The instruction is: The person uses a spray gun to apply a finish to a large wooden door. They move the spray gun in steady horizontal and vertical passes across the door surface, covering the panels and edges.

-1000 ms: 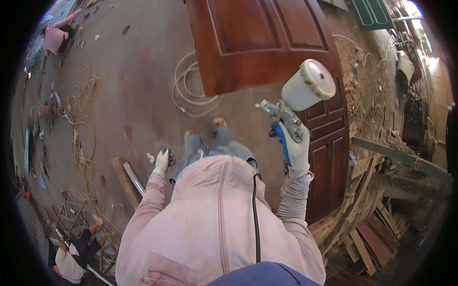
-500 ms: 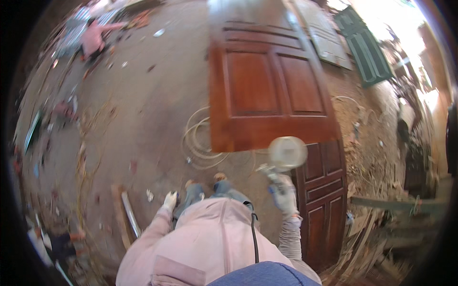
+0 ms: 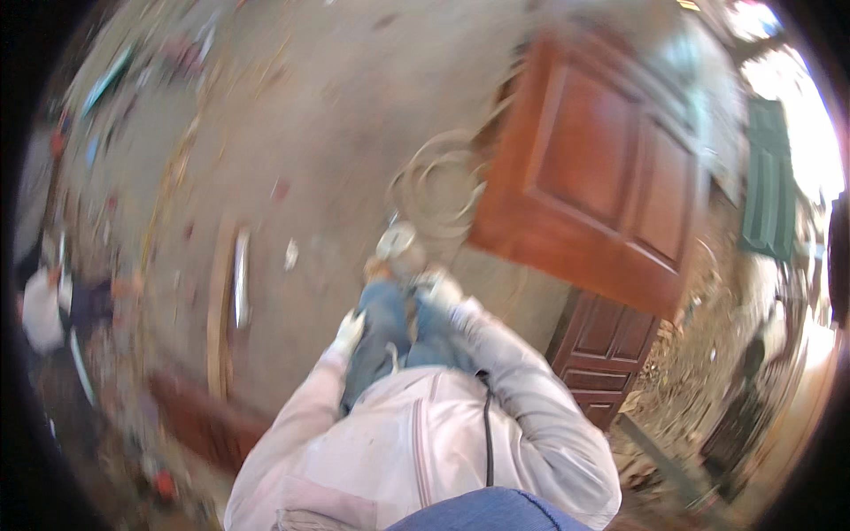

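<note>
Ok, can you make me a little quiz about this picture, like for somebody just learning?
1. True or false: the big reddish-brown wooden door lies to the person's right.
2. What does the right hand hold? A) spray gun with a pale cup B) broom C) bucket
3. Fill in: a coiled ____ lies on the ground beside the door.

Key: 1 true; 2 A; 3 hose. The left hand, gloved, hangs by the leg holding nothing.
</note>
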Demonstrator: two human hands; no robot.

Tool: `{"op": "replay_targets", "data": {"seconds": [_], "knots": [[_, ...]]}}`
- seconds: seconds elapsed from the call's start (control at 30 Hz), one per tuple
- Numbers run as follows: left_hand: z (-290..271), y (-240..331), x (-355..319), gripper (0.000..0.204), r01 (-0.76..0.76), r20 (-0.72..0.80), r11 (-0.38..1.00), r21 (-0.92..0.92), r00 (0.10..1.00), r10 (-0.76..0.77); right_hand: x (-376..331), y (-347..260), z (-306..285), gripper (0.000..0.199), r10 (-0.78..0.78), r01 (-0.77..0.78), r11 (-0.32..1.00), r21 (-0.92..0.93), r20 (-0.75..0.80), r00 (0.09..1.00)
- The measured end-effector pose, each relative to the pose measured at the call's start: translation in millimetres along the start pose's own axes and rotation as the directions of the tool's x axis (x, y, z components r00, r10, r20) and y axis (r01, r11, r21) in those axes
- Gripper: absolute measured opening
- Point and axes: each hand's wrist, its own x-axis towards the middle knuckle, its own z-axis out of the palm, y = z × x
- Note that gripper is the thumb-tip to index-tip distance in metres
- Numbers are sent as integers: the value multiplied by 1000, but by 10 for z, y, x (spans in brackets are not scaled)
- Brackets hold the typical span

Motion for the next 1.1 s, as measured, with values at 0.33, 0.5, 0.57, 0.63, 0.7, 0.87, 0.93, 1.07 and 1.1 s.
{"op": "replay_targets", "data": {"seconds": [0.33, 0.5, 0.57, 0.63, 0.7, 0.87, 0.93, 1.07, 1.1], "knots": [[652, -404, -572, 43, 38, -194, 766, 642, 974, 115, 1682, 1340, 523, 30, 444, -418, 682, -600, -114, 889], [719, -708, -180, 39, 103, -169, 769, 631, 986, 7, 2721, 2457, 596, 23, 321, -340, 552, -761, -182, 929], [745, -737, -157, 38, 86, -177, 802, 591, 984, 25, 3083, 2837, 543, 22, 337, -392, 518, -761, -240, 911], [767, -751, -142, 28, 29, -296, 821, 570, 939, 172, 3385, 3134, 414, 26, 140, -258, 638, -726, -220, 965], [762, -770, -172, 27, 72, -226, 855, 513, 973, 54, 3657, 3346, 301, 29, 113, -202, 697, -688, -172, 979], [762, -752, -188, 25, 127, -194, 886, 445, 980, -43, 3767, 3457, 330, 42, 238, -294, 533, -794, -192, 952], [779, -719, -183, 25, 142, -229, 883, 447, 973, -40, 3525, 3242, 528, 53, 256, -282, 487, -827, -174, 951], [812, -649, -191, 37, 207, -168, 886, 415, 975, -149, 2739, 2422, 1082, 66, 389, -119, 348, -930, 28, 921], [807, -635, -206, 41, 232, -170, 893, 386, 969, -178, 2617, 2215, 1230, 62, 511, -136, 403, -905, 100, 853]]}}
